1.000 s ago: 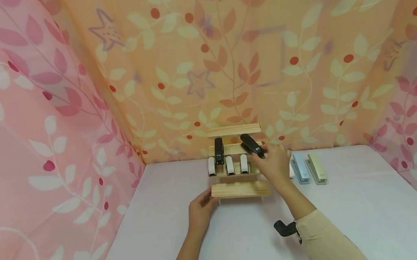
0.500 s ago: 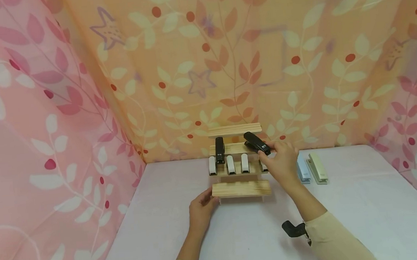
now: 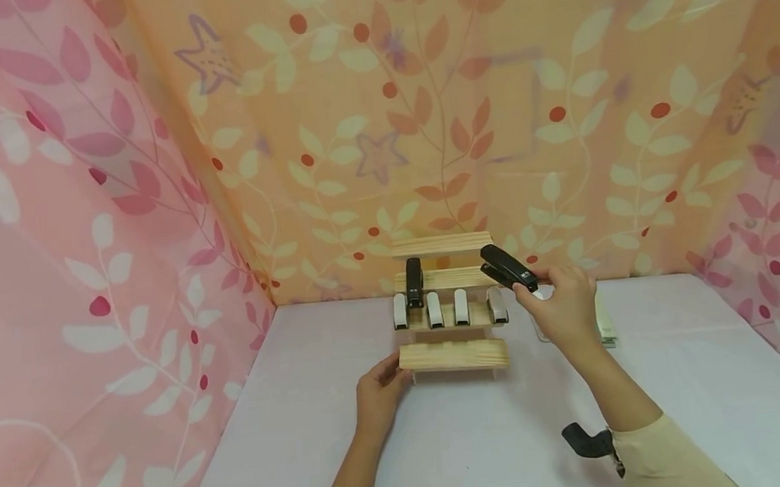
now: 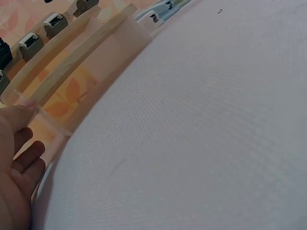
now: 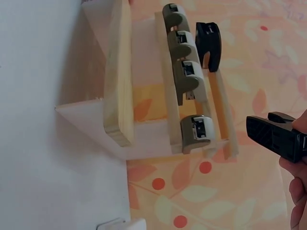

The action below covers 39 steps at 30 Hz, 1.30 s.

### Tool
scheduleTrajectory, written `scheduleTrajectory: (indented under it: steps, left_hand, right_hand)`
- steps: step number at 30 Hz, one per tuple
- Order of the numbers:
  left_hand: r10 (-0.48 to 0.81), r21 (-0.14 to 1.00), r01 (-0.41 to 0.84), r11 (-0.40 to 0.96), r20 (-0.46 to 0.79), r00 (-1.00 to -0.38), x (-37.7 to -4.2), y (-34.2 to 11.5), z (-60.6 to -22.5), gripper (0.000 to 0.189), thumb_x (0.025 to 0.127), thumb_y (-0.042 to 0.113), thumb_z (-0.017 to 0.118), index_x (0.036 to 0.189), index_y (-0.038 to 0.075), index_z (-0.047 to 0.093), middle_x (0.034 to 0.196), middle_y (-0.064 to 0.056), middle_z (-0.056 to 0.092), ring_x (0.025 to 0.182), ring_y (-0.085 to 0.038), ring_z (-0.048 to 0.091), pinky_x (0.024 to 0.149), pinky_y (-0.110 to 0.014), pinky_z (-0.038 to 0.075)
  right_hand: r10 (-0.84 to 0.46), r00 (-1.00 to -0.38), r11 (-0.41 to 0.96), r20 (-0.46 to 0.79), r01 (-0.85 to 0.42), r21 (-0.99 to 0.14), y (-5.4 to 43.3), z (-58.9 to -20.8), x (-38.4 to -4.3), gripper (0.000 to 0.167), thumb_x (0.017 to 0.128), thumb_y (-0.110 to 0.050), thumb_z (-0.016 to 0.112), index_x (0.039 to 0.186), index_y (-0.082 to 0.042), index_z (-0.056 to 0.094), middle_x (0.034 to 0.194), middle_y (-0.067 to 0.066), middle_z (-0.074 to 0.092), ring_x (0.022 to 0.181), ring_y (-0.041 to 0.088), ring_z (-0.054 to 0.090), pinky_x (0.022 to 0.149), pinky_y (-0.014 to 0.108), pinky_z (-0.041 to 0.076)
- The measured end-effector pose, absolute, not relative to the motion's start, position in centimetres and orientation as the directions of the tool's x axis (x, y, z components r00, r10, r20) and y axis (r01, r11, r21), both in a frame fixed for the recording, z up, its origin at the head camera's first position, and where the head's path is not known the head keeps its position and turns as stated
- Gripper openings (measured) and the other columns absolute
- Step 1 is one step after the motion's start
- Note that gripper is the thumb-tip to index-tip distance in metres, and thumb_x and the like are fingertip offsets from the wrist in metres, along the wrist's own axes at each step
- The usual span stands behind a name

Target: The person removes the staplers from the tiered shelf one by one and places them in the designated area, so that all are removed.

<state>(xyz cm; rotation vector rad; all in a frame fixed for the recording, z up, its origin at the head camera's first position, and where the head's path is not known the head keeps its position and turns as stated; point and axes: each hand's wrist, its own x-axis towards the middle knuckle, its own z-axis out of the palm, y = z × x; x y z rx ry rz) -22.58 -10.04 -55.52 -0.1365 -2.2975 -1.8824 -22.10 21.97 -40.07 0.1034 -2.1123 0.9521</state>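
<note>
A tiered wooden rack (image 3: 454, 355) with clear supports stands at the back of the table. My left hand (image 3: 378, 399) grips the left end of its lowest step; in the left wrist view its thumb lies at the board's end. To the right of the rack, my right hand (image 3: 567, 312) pinches a black stapler (image 3: 510, 267) by its near end, raised and tilted, its far end toward the rack. Another black stapler (image 3: 414, 281) sits on a higher step at the left. Several white staplers (image 5: 191, 79) stand in a row on the step below, the rightmost set apart.
Right of the rack, a pale green stapler (image 3: 605, 320) lies partly behind my right hand. A white stapler (image 4: 150, 19) and a light blue one (image 4: 168, 7) show there in the left wrist view. A patterned curtain (image 3: 332, 202) hangs close behind the rack.
My right hand has moved right with the black stapler, away from the rack's upper steps, uncovering the rightmost white stapler. My left hand stays at the lowest step.
</note>
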Motion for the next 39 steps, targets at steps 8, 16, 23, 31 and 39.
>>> scheduleTrajectory:
  steps: [8,16,23,31,39]
  left_hand:
    - [-0.032,0.966,0.173,0.19,0.182,-0.983,-22.8,-9.8,-55.5,0.047,0.086,0.025,0.084,0.13,0.013,0.071,0.131,-0.006,0.07,0.122,-0.022,0.066,0.1,-0.026,0.056]
    - [-0.035,0.967,0.174,0.187,0.183,-0.982,-23.2,-9.9,-55.6,0.048,0.085,0.028,0.085,0.13,0.016,0.071,0.132,-0.003,0.07,0.123,-0.021,0.066,0.1,-0.026,0.056]
    - [-0.027,0.964,0.193,0.184,0.201,-0.979,-23.0,-10.0,-55.9,0.048,0.086,0.028,0.084,0.13,0.015,0.071,0.132,-0.006,0.07,0.124,-0.023,0.066,0.1,-0.026,0.056]
    - [-0.031,0.963,0.198,0.183,0.207,-0.978,-22.9,-10.1,-55.9,0.049,0.085,0.029,0.084,0.13,0.016,0.071,0.132,-0.004,0.07,0.125,-0.022,0.065,0.101,-0.028,0.056]
    - [-0.039,0.961,0.205,0.188,0.216,-0.976,-23.0,-10.1,-56.0,0.049,0.084,0.028,0.085,0.129,0.014,0.072,0.131,-0.003,0.071,0.123,-0.021,0.066,0.1,-0.028,0.057]
  right_hand:
    - [0.226,-0.67,0.74,0.707,-0.354,-0.572,23.8,-39.2,-20.5,0.03,0.078,-0.011,0.085,0.1,0.005,0.074,0.09,0.022,0.073,0.094,0.035,0.058,0.09,0.054,0.032]
    - [0.252,-0.665,0.756,0.703,-0.318,-0.572,26.1,-38.5,-19.1,0.032,0.078,-0.01,0.086,0.103,0.006,0.074,0.092,0.023,0.072,0.097,0.035,0.056,0.088,0.054,0.029]
    - [0.287,-0.673,0.771,0.682,-0.26,-0.581,28.3,-38.5,-17.7,0.036,0.079,-0.012,0.086,0.107,0.007,0.074,0.094,0.026,0.071,0.099,0.034,0.054,0.087,0.051,0.028]
    - [0.316,-0.677,0.787,0.665,-0.204,-0.582,30.6,-39.3,-16.9,0.037,0.081,-0.011,0.084,0.108,0.01,0.071,0.096,0.027,0.068,0.103,0.036,0.052,0.09,0.053,0.03]
    - [0.338,-0.669,0.796,0.662,-0.172,-0.581,33.3,-40.4,-16.5,0.037,0.08,-0.01,0.085,0.111,0.006,0.074,0.103,0.024,0.07,0.103,0.029,0.05,0.094,0.055,0.028]
